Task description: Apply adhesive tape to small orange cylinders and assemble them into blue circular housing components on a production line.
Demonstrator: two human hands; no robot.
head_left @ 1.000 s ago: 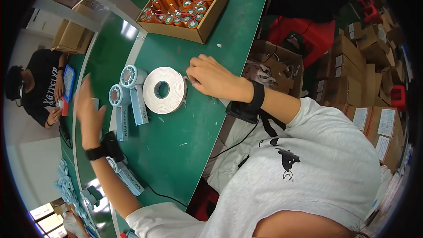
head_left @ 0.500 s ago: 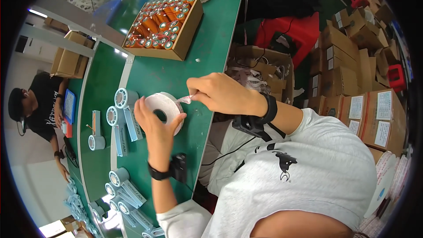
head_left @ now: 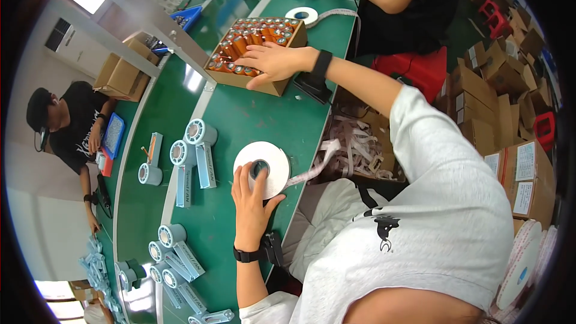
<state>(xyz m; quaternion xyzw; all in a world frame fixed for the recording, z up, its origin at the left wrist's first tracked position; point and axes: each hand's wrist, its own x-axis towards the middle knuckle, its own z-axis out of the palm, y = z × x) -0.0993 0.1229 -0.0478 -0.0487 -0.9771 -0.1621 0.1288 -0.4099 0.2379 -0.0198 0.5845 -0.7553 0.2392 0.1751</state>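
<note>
A white roll of tape (head_left: 277,159) lies flat on the green table in front of me. My left hand (head_left: 253,207) grips its near side, fingers over the ring at the core hole and thumb at the outer edge. From the roll a loose strip of tape (head_left: 309,171) runs right, past the table edge. Farther off, my right hand (head_left: 275,63) is open above a cardboard box (head_left: 273,88) packed with orange cylindrical battery cells (head_left: 240,44). Its fingers are spread over the near cells, and nothing shows held in it.
Light-blue handheld fan bodies (head_left: 201,132) lie left of the roll, with several more (head_left: 174,264) nearer me. A second tape roll (head_left: 302,15) sits behind the box. Tape scraps fill a carton (head_left: 360,150) beside the table. Co-workers (head_left: 66,129) are at the left and far side.
My right hand has let go of the tape strip and reached away to the box of cells, opening. My left hand has shifted its grip, and the roll now lies flat. The view has shifted.
</note>
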